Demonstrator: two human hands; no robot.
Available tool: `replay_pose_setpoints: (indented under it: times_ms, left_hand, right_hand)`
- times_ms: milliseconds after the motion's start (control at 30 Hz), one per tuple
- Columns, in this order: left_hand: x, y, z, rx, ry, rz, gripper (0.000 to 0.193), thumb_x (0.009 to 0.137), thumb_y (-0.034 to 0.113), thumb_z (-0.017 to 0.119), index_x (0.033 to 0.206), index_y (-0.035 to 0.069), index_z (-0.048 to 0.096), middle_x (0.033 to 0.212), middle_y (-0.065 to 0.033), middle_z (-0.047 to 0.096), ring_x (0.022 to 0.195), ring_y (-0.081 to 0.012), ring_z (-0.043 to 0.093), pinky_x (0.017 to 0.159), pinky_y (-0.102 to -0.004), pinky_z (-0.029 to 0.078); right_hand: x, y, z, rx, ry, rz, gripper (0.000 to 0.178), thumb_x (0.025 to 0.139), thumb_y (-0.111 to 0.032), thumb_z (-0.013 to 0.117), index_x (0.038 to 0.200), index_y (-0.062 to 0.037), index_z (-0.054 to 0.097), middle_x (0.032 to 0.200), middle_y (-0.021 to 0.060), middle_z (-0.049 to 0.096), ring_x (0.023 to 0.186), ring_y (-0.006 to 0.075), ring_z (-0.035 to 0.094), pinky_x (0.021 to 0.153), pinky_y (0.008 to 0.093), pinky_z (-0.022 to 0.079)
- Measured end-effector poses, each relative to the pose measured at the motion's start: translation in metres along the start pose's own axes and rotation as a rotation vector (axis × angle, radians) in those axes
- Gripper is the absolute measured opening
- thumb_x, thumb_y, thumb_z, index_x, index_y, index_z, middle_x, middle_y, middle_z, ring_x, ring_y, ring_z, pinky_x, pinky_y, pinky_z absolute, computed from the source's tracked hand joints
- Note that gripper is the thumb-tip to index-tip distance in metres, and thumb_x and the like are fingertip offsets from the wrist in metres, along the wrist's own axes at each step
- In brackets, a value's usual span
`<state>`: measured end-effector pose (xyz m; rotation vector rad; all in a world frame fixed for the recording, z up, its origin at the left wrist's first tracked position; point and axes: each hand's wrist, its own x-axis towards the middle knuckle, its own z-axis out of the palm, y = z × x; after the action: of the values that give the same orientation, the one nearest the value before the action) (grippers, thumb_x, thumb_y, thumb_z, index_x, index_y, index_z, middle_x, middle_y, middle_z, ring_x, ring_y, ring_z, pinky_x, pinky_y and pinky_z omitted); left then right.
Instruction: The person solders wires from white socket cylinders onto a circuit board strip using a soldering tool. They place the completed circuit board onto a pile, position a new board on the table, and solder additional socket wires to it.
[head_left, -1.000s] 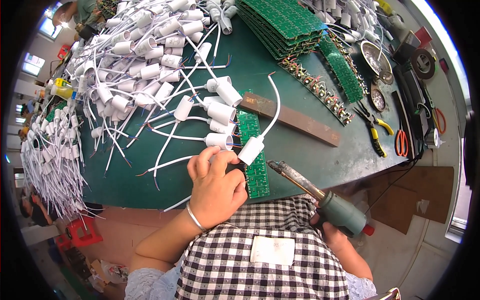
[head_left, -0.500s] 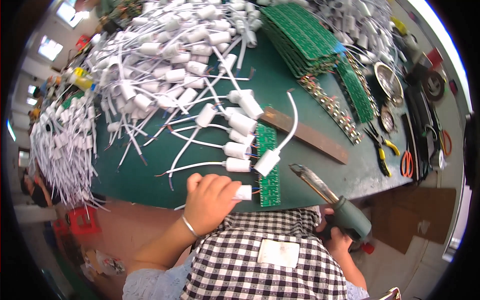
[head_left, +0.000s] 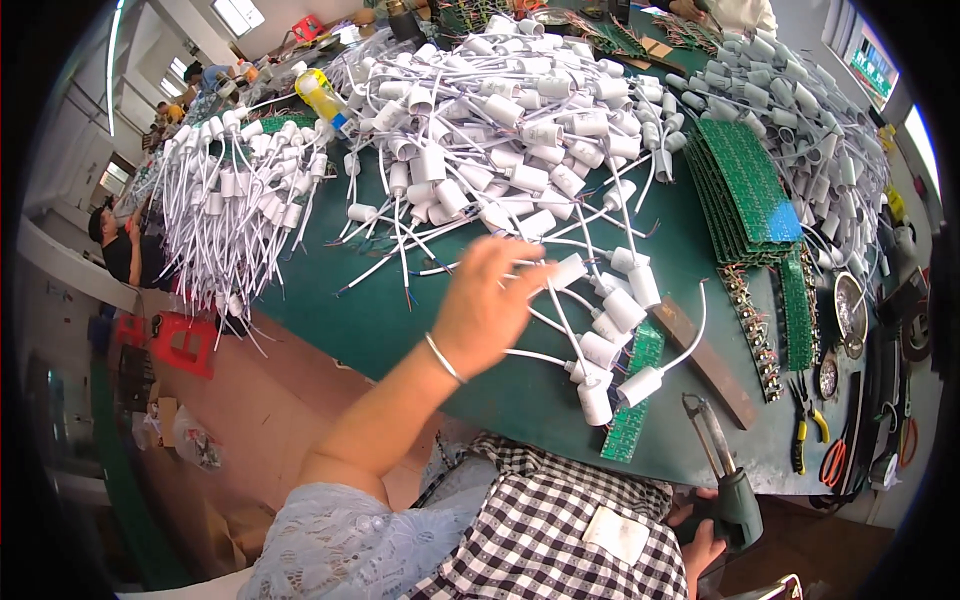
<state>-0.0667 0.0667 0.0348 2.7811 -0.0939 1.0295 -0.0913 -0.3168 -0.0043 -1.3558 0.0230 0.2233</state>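
The two hands are well apart. The left hand (head_left: pixel 485 310), with a silvery bangle at its wrist, reaches over the dark green table (head_left: pixel 370 325), its fingertips at a white plastic cylinder (head_left: pixel 568 271) with a cable; whether they grip it or only touch it, I cannot tell. The right hand (head_left: pixel 703 547), at the table's front edge, is wrapped around the grip of a dark green soldering iron (head_left: pixel 738 512), whose metal tip points up over the table.

Left of that tip lies a narrow green circuit board (head_left: pixel 625 435), with a row of white cable-ended cylinders (head_left: pixel 600 350) along its left side. Another white cylinder (head_left: pixel 640 386) lies across the board, its cable curving up to the right. A brown rectangular bar (head_left: pixel 712 370) rests just right of it.

Farther back spreads a large heap of white cylinders and cables (head_left: pixel 530 175). Right of it stands a stack of green circuit boards (head_left: pixel 735 175). Yellow-and-black pliers (head_left: pixel 800 445) and orange-handled scissors (head_left: pixel 833 463) lie near the right edge.
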Motion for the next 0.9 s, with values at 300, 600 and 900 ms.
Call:
replay_pose_setpoints:
  times_ms: [300,600,900]
  left_hand:
    - [-0.003,-0.13,-0.026,0.59,-0.207,0.047,0.03,0.071,0.019,0.07,0.1,0.026,0.063,0.123,0.0044,0.043,0.112,-0.0224,0.039,0.094,-0.0411,0.03]
    - [-0.031,0.04,-0.043,-0.325,-0.348,0.25,0.049,0.07,0.014,0.072,0.114,0.009,0.049,0.094,-0.0091,0.055,0.076,-0.0258,0.058,0.066,-0.0352,0.048]
    - [-0.063,0.098,0.003,-0.408,-0.421,-0.065,0.028,0.076,0.019,0.067,0.098,0.007,0.057,0.089,-0.0103,0.056,0.07,-0.0308,0.056,0.06,-0.0395,0.045]
  right_hand:
    - [-0.004,-0.006,-0.006,-0.063,-0.062,0.037,0.046,0.081,-0.035,0.059,0.111,0.001,0.053,0.074,0.0102,0.056,0.062,0.015,0.047,0.068,0.0264,0.038]
    - [-0.004,0.01,-0.019,0.038,-0.105,0.025,0.054,0.081,-0.031,0.067,0.12,0.0029,0.05,0.107,0.0142,0.061,0.069,0.018,0.06,0.058,0.0264,0.048]
    - [-0.014,0.003,-0.021,0.046,-0.147,0.001,0.051,0.084,-0.023,0.065,0.124,0.0019,0.048,0.115,0.0145,0.059,0.075,0.0212,0.061,0.067,0.0323,0.049]
